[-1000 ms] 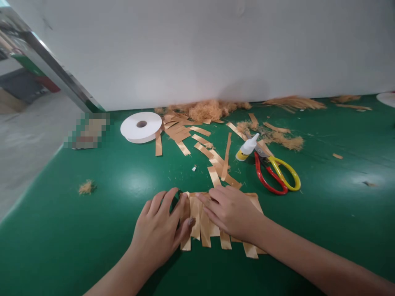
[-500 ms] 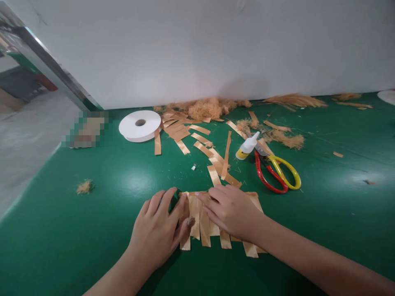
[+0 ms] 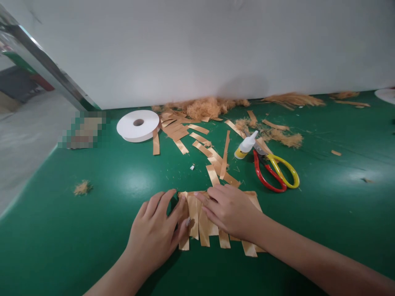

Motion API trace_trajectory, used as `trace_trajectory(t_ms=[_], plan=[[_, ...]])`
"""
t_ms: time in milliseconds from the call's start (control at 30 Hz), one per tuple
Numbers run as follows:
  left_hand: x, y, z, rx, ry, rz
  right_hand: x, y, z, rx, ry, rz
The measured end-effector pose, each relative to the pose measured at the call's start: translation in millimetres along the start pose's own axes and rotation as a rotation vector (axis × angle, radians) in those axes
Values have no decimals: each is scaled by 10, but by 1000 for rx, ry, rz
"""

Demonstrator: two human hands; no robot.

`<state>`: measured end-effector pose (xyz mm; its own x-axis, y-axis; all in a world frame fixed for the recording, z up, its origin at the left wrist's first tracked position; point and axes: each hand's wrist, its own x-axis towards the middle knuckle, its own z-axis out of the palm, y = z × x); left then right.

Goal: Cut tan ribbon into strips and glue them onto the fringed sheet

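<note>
Many shiny strips (image 3: 194, 218) lie in a row on the green table (image 3: 92, 230). The left hand (image 3: 156, 230), fingers spread, rests on one end; the right hand (image 3: 230, 207) presses down too, likely keeping them straight. Whether it pinches, one cannot tell.

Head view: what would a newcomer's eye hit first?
Likely the scissors, one handle red, one yellow, right of centre beside a white bottle. Then the white roll, left of the loose tan strips. At front centre, the left hand and right hand rest on a strip row.
</note>
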<state>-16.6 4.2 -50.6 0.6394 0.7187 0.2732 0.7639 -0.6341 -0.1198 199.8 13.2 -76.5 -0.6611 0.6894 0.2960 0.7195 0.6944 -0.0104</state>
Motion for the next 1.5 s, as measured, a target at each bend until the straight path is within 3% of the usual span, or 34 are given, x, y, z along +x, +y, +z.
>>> trace_trajectory(t_ms=[1500], plan=[[-1,-4,11,-25,-37,-27,19,2,-24,-10,15,-9]])
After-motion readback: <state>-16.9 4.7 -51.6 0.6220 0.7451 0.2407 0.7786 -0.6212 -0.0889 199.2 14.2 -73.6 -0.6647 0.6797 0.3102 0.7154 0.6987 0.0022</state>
